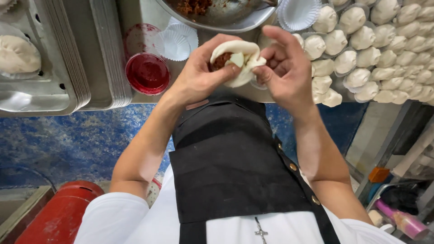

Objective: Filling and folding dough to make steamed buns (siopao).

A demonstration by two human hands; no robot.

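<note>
My left hand (199, 74) cups a round of white dough (242, 56) with a reddish-brown filling showing at its left side. The thumb presses on the dough's top. My right hand (282, 68) pinches the dough's right edge between fingers and thumb, folding it over the filling. Both hands hold the piece just above the metal counter's front edge, over my black apron.
Several finished white buns (370, 54) in paper cups fill the right of the counter. A metal bowl (217, 20) of filling sits behind my hands, empty paper cups (174, 43) and a red-filled cup (148, 72) at left, stacked metal trays (77, 54) farther left. A red cylinder (63, 212) stands on the floor.
</note>
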